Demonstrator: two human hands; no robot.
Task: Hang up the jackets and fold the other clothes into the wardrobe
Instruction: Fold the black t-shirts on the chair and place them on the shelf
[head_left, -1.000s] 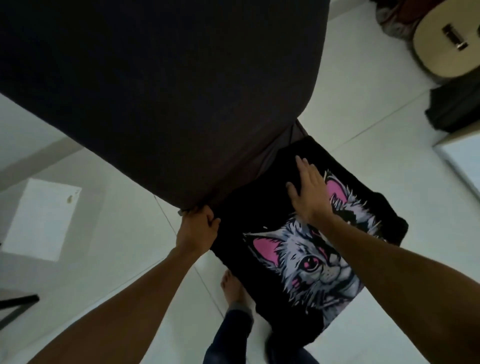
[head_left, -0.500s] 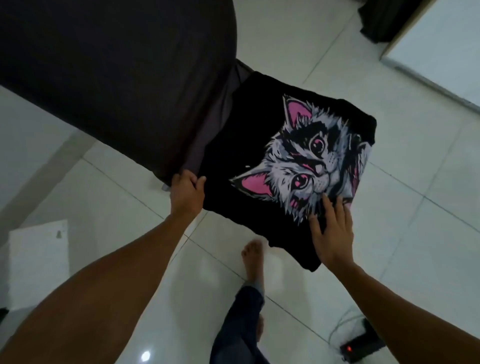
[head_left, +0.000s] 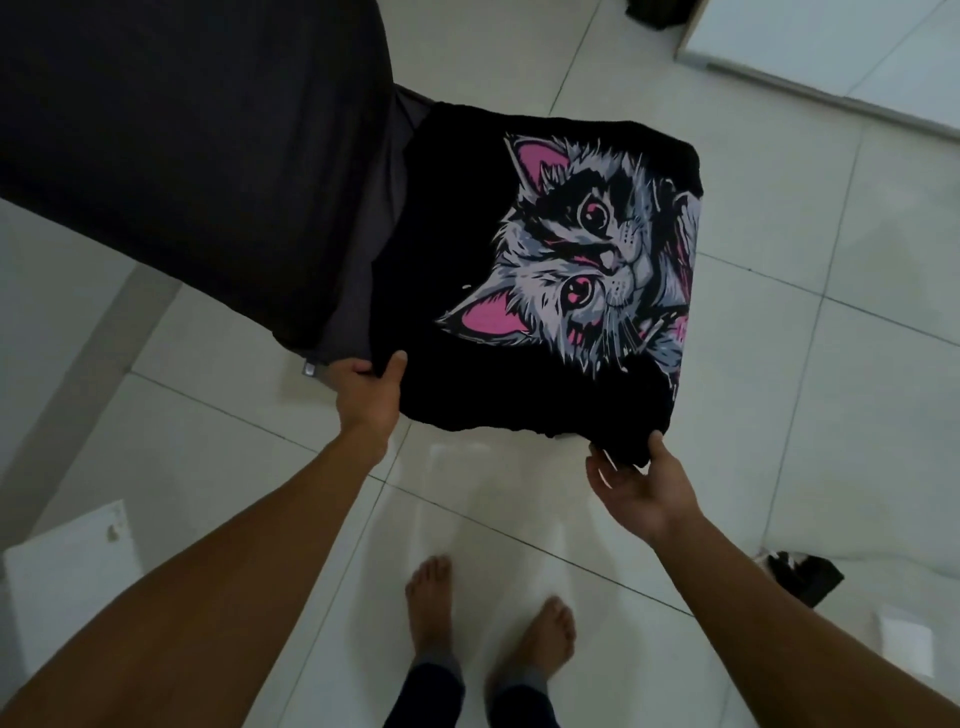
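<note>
both hands (head_left: 366, 397) pinching cat shirt (head_left: 467, 384)

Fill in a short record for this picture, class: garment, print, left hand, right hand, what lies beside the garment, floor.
garment: folded black T-shirt, held up above the floor
print: grey cat face with pink ears
left hand: grips the shirt's near left corner
right hand: holds the near right corner
beside: dark fabric, to the shirt's left
floor: white tiles, bare feet below

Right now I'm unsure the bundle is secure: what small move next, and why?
Probably close the right hand fully on the black cat-print shirt. Only its fingertips catch the drooping corner, while the left hand already grips the other side.
</note>
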